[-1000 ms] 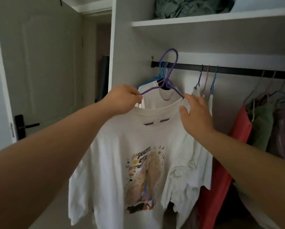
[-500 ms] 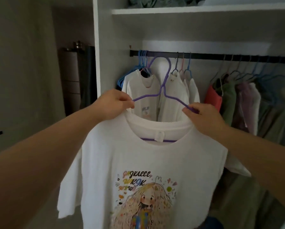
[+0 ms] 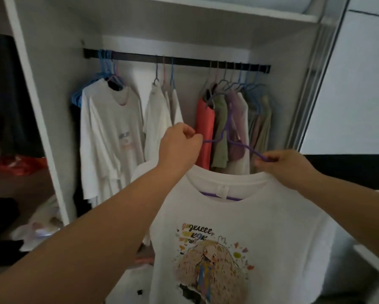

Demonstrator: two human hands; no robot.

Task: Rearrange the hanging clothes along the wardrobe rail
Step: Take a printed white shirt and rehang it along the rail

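wardrobe rail (image 3: 184,60) carries hung clothes. left hand (image 3: 179,148) and right hand (image 3: 287,165) each grip purple hanger (image 3: 227,137) bearing white t-shirt (image 3: 239,238), off rail.

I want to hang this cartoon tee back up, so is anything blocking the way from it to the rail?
Nothing visible blocks it. The cartoon T-shirt on its purple hanger is held off the rail by the left hand and right hand. Bare stretches of rail show between the white shirts and the coloured clothes.

dim indoor light | soft blur | wide-angle bending at edges
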